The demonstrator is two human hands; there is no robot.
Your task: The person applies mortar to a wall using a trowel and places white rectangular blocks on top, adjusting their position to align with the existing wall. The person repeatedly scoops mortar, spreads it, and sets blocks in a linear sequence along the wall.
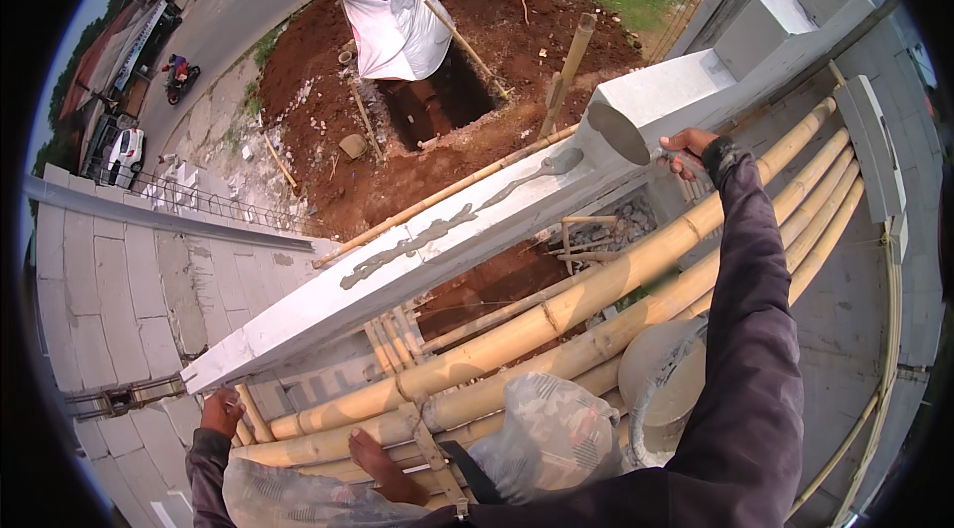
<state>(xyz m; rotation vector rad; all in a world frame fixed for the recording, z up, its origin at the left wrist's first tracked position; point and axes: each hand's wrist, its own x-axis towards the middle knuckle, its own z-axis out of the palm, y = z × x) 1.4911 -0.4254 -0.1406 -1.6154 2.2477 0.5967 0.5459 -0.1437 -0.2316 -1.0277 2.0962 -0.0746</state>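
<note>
Trowel (618, 131) in the right hand (688, 149): the fingers are closed round its handle at about two o'clock, and the grey, mortar-smeared blade is tilted over the top of the white block wall (328, 301). That wall runs as a long diagonal band from eight o'clock up to two o'clock. A strip of wet grey mortar (437, 230) lies along its upper face, just left of the blade, thinning out toward nine o'clock. The left hand (221, 413) is at seven o'clock, fingers curled over the lower end of the wall near a bamboo pole; whether it grips the block or the pole I cannot tell. Bamboo scaffold poles (596, 290) run beneath the wall, lashed side by side. A bare foot (383, 468) rests on them at six o'clock. A mortar-crusted bucket (664, 379) sits on the poles at four o'clock, beside the right sleeve. Far below, at twelve o'clock, red earth surrounds a dug pit (437, 101) with a white sheet (399, 31) propped over it.
</note>
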